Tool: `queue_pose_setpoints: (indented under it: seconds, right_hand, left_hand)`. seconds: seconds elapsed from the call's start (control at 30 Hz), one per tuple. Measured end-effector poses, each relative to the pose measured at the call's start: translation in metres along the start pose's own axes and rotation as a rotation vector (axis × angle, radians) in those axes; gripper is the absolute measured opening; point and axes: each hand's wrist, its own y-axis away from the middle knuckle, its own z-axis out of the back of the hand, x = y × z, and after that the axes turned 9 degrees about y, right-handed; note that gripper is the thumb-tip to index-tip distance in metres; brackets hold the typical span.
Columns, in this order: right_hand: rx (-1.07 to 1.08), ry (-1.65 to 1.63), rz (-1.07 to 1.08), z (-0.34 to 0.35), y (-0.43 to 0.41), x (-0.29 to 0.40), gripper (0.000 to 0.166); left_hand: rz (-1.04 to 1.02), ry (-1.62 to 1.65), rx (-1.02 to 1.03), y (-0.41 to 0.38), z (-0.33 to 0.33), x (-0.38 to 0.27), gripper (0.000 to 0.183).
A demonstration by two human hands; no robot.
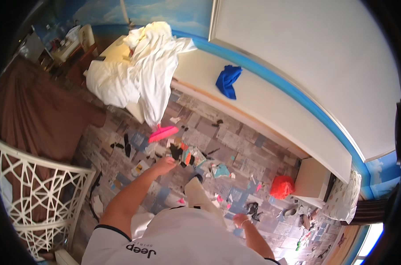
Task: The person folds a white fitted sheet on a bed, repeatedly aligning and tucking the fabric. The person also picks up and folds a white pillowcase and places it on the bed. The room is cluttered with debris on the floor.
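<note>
My left hand (166,165) reaches out over a pile of mixed litter (189,155) on the floor. Its fingers are bent next to a black scrap (176,151), and whether they grip anything is too small to tell. Low on the other side is my right hand (241,221), its fingers curled, near a crumpled black plastic piece (253,210). I cannot make out whether something is inside it. Just beyond the pile lies a pink broom head (163,133), against the hanging end of a white sheet (155,73). A teal scrap (221,170) lies nearer my foot.
A long pale bench (270,112) runs along the wall, with a blue cloth (228,81) on it. By a box-like cabinet (312,179) sits a red plastic bag (282,187). A white lattice panel (43,192) and brown draped fabric (43,109) stand at left. Scraps strew the plank-patterned floor (200,112).
</note>
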Motion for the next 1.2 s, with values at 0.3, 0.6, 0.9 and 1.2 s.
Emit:
queue_pose_setpoints:
  seconds: [0.3, 0.6, 0.9, 1.2]
  right_hand:
    - [-0.228, -0.029, 0.154, 0.070, -0.150, 0.114, 0.018]
    - [-0.462, -0.604, -0.262, 0.177, -0.188, 0.275, 0.026]
    - [-0.203, -0.584, -0.587, 0.059, -0.120, 0.490, 0.027]
    - [-0.314, -0.725, -0.806, 0.033, -0.075, 0.601, 0.025]
  left_hand:
    - [0.054, 0.114, -0.325, -0.135, 0.200, -0.020, 0.022]
    - [0.379, 0.500, -0.789, -0.215, 0.406, 0.064, 0.056]
    - [-0.166, -1.404, -0.144, -0.222, 0.470, 0.023, 0.108]
    - [-0.609, -1.565, -0.275, -0.306, 0.507, 0.051, 0.043]
